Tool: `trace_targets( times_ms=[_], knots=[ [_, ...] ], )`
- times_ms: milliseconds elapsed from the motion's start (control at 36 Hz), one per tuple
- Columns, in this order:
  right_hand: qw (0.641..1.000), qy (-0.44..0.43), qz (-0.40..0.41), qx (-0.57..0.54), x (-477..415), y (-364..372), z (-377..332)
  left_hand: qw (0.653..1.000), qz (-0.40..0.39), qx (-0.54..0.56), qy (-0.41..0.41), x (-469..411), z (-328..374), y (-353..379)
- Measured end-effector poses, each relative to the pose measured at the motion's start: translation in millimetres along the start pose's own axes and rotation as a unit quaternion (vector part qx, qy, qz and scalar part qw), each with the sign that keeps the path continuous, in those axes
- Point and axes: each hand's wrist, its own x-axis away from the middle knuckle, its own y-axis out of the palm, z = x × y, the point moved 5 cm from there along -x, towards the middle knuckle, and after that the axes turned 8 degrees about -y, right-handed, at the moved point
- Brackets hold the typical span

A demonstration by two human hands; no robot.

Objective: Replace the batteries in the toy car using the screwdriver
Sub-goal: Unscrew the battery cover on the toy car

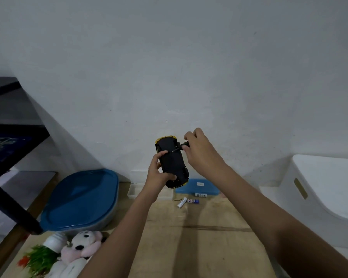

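Observation:
A yellow toy car (173, 163) is held up in the air with its black underside facing me. My left hand (159, 171) grips the car's lower half, thumb across the underside. My right hand (201, 153) holds a small black screwdriver (180, 147), whose tip meets the underside near the car's upper end. Two batteries (187, 202) lie on the wooden table (199, 237) below the car.
A blue-lidded flat box (197, 187) and a clear plastic tray (134, 190) stand against the wall. A large blue-lidded container (80, 199) sits at left, a white bin (325, 193) at right. A plush panda (82, 245) and a fake plant (38, 259) lie at front left.

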Motion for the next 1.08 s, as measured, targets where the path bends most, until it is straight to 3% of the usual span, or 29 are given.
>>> trace_targets(
  times_ms=[83,472,667,861,1083],
  knots=[
    [0.998,-0.006,-0.034,0.057,-1,4,-3,1.000,0.017,0.000,0.002,3,2,-3],
    [0.997,-0.067,-0.005,0.030,2,-3,-34,0.995,0.067,0.069,0.000,12,2,-11],
    [0.997,-0.036,-0.034,0.055,7,2,-31,0.993,0.068,0.097,-0.014,19,-9,-18],
    [0.997,-0.061,-0.038,-0.001,16,4,-39,0.993,0.063,0.097,-0.011,25,-13,-24],
    [0.998,-0.018,-0.055,-0.035,22,6,-39,0.995,0.053,0.087,-0.005,30,-17,-32]
  ],
)
